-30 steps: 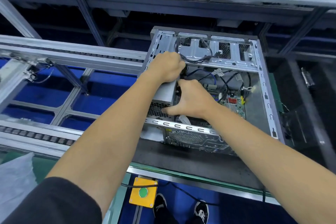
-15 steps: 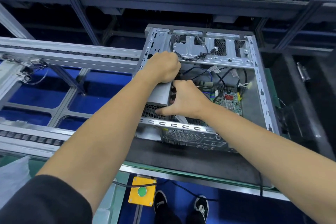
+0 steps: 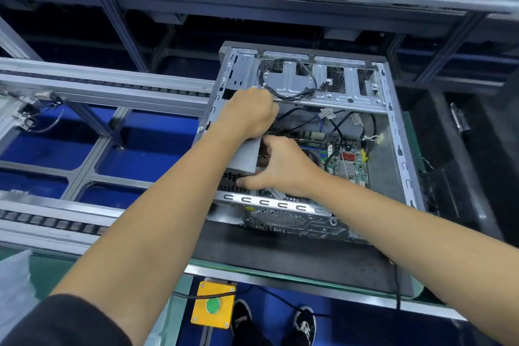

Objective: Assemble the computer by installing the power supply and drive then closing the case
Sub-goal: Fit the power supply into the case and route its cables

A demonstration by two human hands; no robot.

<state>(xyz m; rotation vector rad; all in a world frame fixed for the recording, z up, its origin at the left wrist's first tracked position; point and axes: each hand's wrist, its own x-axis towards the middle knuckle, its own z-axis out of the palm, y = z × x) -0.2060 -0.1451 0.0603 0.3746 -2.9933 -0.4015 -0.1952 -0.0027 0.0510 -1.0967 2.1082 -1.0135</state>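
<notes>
My left hand (image 3: 250, 112) curls over the far end of the one power supply (image 3: 247, 156), gripping it. My right hand (image 3: 280, 167) clasps its near right side, thumb stretched out along the perforated end, fingers curled behind. The supply sits in the near left corner of the single open case (image 3: 398, 149), which lies on a black mat (image 3: 280, 258). One motherboard (image 3: 348, 166) shows inside, right of my hands. Below, one yellow box (image 3: 213, 305) carries a green button.
</notes>
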